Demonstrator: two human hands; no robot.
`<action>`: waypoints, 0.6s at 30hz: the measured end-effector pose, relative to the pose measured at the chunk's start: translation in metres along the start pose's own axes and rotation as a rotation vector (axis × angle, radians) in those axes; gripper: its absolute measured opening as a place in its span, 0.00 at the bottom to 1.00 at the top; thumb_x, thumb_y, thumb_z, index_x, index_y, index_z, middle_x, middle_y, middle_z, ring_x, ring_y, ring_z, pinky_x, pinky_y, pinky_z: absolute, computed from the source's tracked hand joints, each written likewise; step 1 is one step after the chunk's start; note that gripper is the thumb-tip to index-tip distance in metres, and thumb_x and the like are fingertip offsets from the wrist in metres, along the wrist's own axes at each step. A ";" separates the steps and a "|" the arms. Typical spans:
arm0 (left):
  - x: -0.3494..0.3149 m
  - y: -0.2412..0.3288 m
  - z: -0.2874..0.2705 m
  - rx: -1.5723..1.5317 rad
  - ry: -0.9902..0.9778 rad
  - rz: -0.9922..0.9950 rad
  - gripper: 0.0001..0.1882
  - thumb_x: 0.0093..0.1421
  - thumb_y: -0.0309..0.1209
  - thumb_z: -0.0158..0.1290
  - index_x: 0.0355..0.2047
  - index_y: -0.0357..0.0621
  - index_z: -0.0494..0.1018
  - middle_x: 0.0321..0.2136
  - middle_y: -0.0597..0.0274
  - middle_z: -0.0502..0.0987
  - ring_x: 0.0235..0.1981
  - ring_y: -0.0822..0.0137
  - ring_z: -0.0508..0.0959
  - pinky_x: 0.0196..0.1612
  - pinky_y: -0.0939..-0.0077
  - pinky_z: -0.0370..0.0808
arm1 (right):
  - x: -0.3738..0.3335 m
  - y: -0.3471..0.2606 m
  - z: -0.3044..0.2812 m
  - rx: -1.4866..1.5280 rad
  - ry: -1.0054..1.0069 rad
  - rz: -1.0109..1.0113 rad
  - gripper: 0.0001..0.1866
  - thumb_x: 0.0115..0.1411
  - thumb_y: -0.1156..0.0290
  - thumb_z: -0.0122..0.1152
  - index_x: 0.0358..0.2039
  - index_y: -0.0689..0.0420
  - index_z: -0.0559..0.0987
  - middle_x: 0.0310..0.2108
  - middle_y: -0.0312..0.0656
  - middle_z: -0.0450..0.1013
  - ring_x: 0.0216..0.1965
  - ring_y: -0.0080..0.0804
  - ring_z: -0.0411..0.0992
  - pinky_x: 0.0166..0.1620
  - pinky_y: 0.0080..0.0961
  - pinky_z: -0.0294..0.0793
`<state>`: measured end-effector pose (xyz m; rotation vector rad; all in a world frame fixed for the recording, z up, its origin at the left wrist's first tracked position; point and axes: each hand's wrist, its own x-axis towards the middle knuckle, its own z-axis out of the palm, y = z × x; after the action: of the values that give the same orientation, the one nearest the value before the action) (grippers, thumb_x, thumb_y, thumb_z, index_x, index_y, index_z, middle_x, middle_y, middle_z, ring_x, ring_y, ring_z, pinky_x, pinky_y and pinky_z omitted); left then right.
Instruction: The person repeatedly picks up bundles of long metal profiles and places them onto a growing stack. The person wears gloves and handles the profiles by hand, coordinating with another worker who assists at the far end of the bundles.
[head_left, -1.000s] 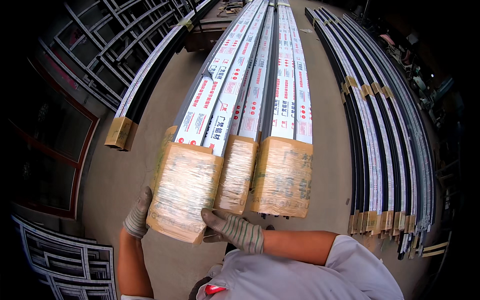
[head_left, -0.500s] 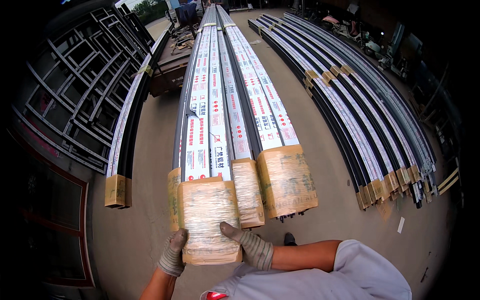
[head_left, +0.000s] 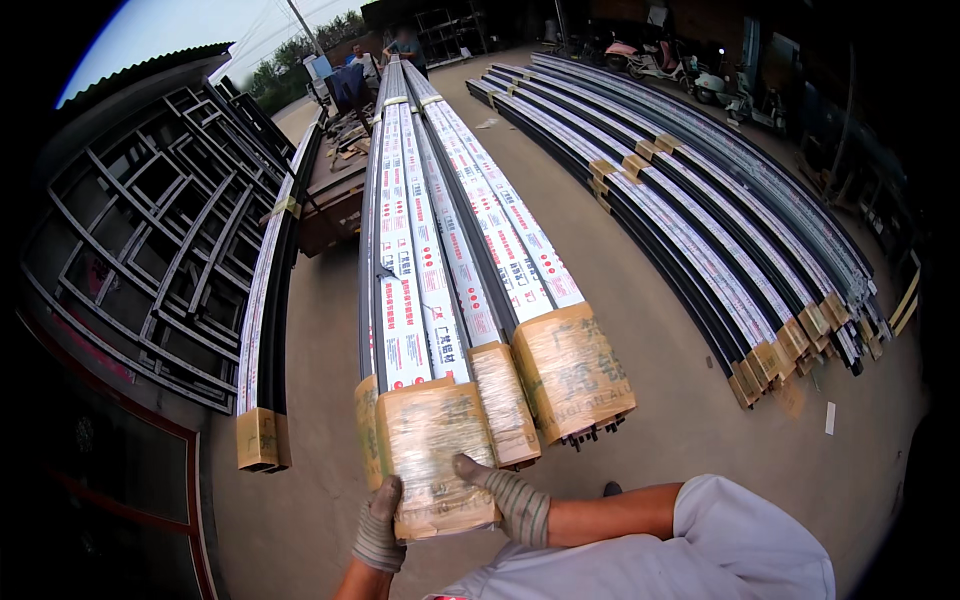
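Both gloved hands clamped on the end of a long wrapped bundle

Left hand (head_left: 379, 525) and right hand (head_left: 510, 495) grip the tan-taped bundle end (head_left: 435, 455) at chest height; fingertips hidden underneath. White labels with red dots (head_left: 415, 300) run up it; its far end blurs near the distant person (head_left: 405, 42).

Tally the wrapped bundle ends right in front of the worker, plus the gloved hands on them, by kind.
Long wrapped profile bundles with brown paper-capped ends, central stack: 3 (gripped one, middle, right)
Gloved hands on the gripped bundle: 2 (left hand, right hand)
Total: 5
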<state>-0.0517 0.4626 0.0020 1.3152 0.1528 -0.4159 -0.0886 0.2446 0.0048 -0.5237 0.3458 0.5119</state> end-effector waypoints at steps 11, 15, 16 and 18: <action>0.002 0.003 0.058 -0.045 -0.031 0.049 0.38 0.60 0.47 0.60 0.62 0.35 0.61 0.52 0.54 0.74 0.51 0.61 0.76 0.53 0.64 0.77 | -0.043 -0.045 -0.008 -0.046 0.043 -0.082 0.35 0.59 0.47 0.67 0.57 0.59 0.72 0.50 0.43 0.76 0.48 0.34 0.77 0.47 0.31 0.81; -0.001 0.009 0.119 -0.026 -0.070 -0.022 0.41 0.60 0.51 0.59 0.64 0.39 0.58 0.54 0.52 0.73 0.52 0.58 0.77 0.53 0.62 0.78 | -0.074 -0.084 -0.023 -0.094 0.057 -0.096 0.33 0.60 0.46 0.64 0.57 0.57 0.72 0.50 0.43 0.76 0.48 0.33 0.77 0.46 0.34 0.81; -0.003 0.010 0.142 -0.004 -0.080 -0.022 0.42 0.60 0.53 0.58 0.65 0.40 0.58 0.54 0.52 0.73 0.52 0.58 0.77 0.53 0.62 0.78 | -0.079 -0.092 -0.032 -0.084 0.046 -0.119 0.33 0.61 0.45 0.63 0.57 0.57 0.72 0.49 0.43 0.77 0.46 0.33 0.77 0.45 0.34 0.81; 0.004 0.001 0.184 -0.015 -0.096 -0.004 0.41 0.60 0.57 0.55 0.63 0.41 0.60 0.51 0.54 0.76 0.47 0.60 0.80 0.45 0.65 0.81 | -0.091 -0.115 -0.055 -0.069 0.016 -0.152 0.32 0.61 0.46 0.63 0.56 0.57 0.73 0.48 0.44 0.77 0.46 0.33 0.77 0.46 0.34 0.81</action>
<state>-0.0707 0.2855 0.0486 1.2776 0.0781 -0.4793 -0.1106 0.0944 0.0441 -0.6163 0.3019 0.3741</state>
